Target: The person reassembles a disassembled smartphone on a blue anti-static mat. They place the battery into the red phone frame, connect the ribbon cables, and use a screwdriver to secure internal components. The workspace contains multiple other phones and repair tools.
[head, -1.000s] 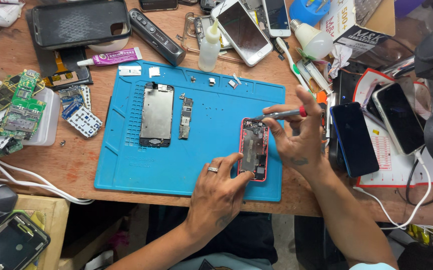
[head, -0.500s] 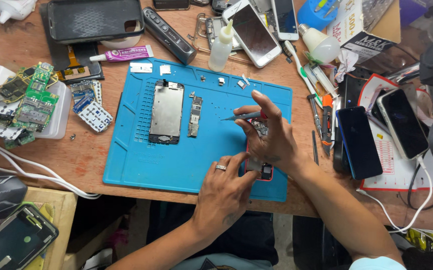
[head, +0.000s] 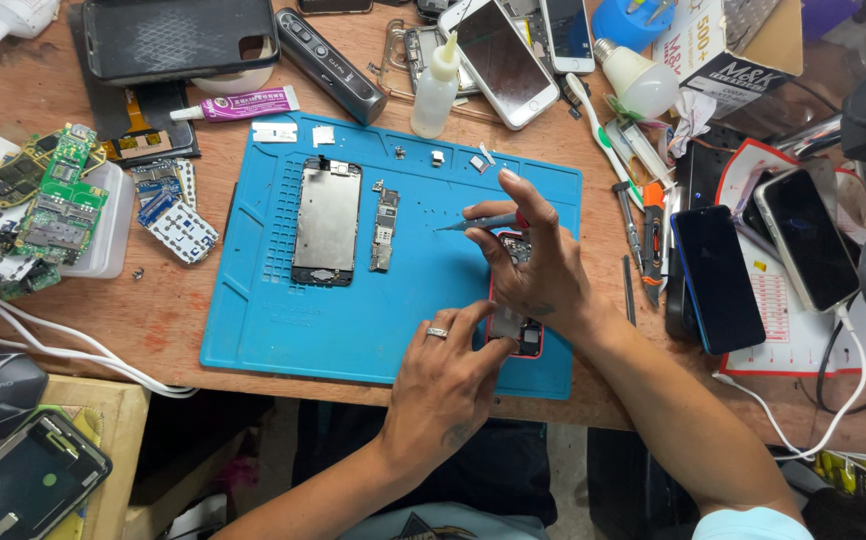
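Observation:
A red-framed opened phone (head: pixel 515 330) lies on the blue work mat (head: pixel 353 310), mostly covered by my hands. My left hand (head: pixel 448 375), a ring on one finger, pins the phone's lower end with its fingertips. My right hand (head: pixel 533 260) rests over the phone's upper part and pinches a thin screwdriver (head: pixel 468 224) whose tip points left over the mat. A metal phone back plate (head: pixel 327 220) and a narrow logic board (head: pixel 384 228) lie on the mat to the left.
Several phones (head: pixel 718 275) lie right of the mat, with tools (head: pixel 643 225) between. A glue bottle (head: pixel 436 90), tube (head: pixel 243 104) and black case (head: pixel 168 38) sit behind. Circuit boards (head: pixel 48 200) fill a white tray at left. White cables (head: pixel 43 345) cross the desk edge.
My right hand has moved left from the tools beside the mat, carrying the screwdriver over the phone. My left hand slid down to the phone's lower end.

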